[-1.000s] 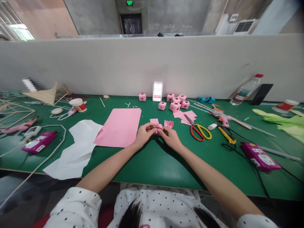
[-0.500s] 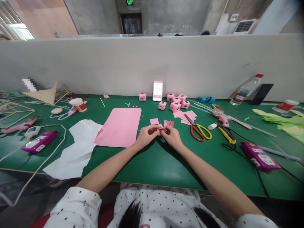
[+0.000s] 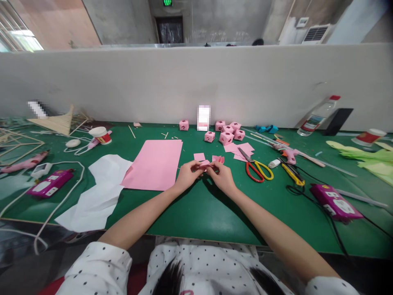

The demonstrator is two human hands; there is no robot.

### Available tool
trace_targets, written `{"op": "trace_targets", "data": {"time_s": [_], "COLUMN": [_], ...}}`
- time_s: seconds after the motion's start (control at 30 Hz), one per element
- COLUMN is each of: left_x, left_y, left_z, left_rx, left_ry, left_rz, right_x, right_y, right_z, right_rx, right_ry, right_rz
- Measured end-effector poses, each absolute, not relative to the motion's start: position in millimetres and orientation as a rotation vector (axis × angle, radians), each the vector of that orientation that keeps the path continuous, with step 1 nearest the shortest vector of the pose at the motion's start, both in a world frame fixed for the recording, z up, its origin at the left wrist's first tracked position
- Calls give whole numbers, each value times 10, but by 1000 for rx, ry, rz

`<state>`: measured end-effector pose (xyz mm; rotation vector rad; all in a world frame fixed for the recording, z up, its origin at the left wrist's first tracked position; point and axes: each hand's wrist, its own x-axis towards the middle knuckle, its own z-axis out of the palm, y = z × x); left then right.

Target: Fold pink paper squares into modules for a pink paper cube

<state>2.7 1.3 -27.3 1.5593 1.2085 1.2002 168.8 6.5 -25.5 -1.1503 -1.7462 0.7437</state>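
Between my fingertips is a small piece of folded pink paper [image 3: 204,163], held just above the green table. My left hand [image 3: 188,175] pinches its left side, and my right hand [image 3: 221,175] grips the right side; the fingers partly cover it. Just behind my hands lies a pink paper square [image 3: 199,157]. A folded pink paper piece [image 3: 218,159] sits right behind my right fingers. Farther back stand several pink folded paper cubes [image 3: 226,137], with one lone cube [image 3: 184,125] to the left of the propped phone [image 3: 204,118].
Large pink sheets [image 3: 156,164] and white paper [image 3: 100,196] lie on the left. Scissors [image 3: 258,170], pink paper squares [image 3: 245,149], a yellow utility knife [image 3: 293,175] and a pink glue gun [image 3: 290,155] are on the right. A low partition [image 3: 138,86] runs behind the table.
The folded pink paper has turned between my fingers and now shows a flatter face. Both hands stay in nearly the same place. At the lower left, the white cable's hanging loop has shifted.
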Motion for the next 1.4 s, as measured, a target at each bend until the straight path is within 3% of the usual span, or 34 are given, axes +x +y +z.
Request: {"op": "trace_targets", "data": {"time_s": [0.93, 1.4], "left_x": [-15, -30], "left_y": [13, -18], "left_z": [-210, -199], "left_rx": [1649, 2063], "left_ry": [1265, 1390], "left_rz": [1124, 1124], "right_x": [1715, 1737], "right_y": [70, 44], "right_z": [-251, -227], "right_rx": [-1189, -1103], "right_ry": [-1763, -1980], "right_rz": [656, 336]}}
